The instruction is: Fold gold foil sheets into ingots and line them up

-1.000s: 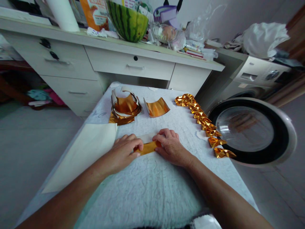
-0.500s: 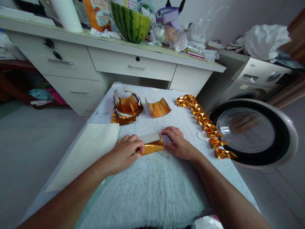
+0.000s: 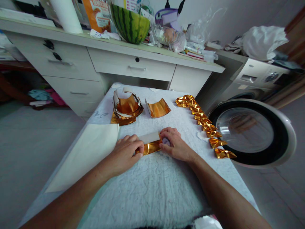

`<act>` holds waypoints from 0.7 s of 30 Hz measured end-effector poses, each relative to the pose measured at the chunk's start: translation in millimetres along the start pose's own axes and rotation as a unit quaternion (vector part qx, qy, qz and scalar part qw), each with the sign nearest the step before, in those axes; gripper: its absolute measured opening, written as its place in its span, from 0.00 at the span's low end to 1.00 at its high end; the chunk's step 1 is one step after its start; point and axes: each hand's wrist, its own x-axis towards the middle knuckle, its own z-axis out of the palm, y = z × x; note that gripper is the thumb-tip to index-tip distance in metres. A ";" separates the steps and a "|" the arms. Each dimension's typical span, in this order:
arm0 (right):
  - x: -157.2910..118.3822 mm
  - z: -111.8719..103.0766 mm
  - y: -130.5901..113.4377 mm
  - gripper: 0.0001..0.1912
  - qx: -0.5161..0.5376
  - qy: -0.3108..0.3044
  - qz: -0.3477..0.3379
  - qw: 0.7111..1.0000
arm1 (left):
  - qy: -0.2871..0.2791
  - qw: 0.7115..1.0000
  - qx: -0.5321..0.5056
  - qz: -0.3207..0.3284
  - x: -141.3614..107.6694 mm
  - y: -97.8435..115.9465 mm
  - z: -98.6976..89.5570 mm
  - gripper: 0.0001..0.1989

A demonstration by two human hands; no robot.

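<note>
A sheet of gold foil paper [image 3: 152, 147], pale on its inner side, lies partly folded on the cloth-covered table [image 3: 152, 184]. My left hand [image 3: 128, 151] grips its left end, thumb and forefinger pinched on the near gold edge. At the right end, my right hand [image 3: 172, 143] has its thumb and curled fingers closed on the paper. Behind them sit a curled stack of gold foil sheets [image 3: 128, 105] and one single curved gold sheet [image 3: 159, 108]. Folded gold foil ingots [image 3: 202, 120] form a line down the table's right side.
A large pale paper sheet [image 3: 83, 156] lies on the left of the table. To the right, the open round door of a washing machine [image 3: 283, 133] stands close to the table edge. A cluttered white desk [image 3: 133, 68] with a watermelon half [image 3: 131, 24] is behind.
My right hand has shifted slightly left and closed onto the right end of the foil paper. My left hand stays on the left end.
</note>
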 end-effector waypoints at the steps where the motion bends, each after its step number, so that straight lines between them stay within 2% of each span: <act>1: 0.3 1.5 0.3 0.09 -0.003 0.007 0.002 1.000 | 0.002 1.000 -0.001 0.000 -0.2 -0.1 0.0 0.05; 5: 1.3 4.8 0.6 0.05 0.014 0.039 -0.005 0.999 | 0.015 1.000 -0.020 -0.007 -0.2 -1.0 1.3 0.03; 7: 1.2 4.3 -0.2 0.04 0.042 0.049 -0.010 0.998 | 0.043 0.998 -0.038 -0.017 0.3 -2.3 3.8 0.01; 10: 0.7 3.5 -1.7 0.04 0.137 0.035 0.023 0.990 | 0.153 0.986 -0.056 -0.034 1.9 -6.0 10.0 0.16; 13: 1.1 5.2 -1.7 0.07 0.264 0.033 0.058 0.962 | 0.237 0.965 -0.105 -0.046 4.5 -10.4 16.0 0.33; 16: 2.7 8.8 -0.7 0.10 0.384 0.039 0.056 0.921 | 0.224 0.944 -0.236 -0.063 7.3 -12.3 18.2 0.37; 18: 3.6 11.0 -0.9 0.12 0.440 0.034 0.055 0.896 | 0.196 0.915 -0.346 -0.069 8.3 -11.0 16.8 0.32; 21: 3.8 13.6 -3.0 0.14 0.477 0.036 0.051 0.877 | 0.167 0.871 -0.458 -0.064 8.6 -6.1 11.9 0.23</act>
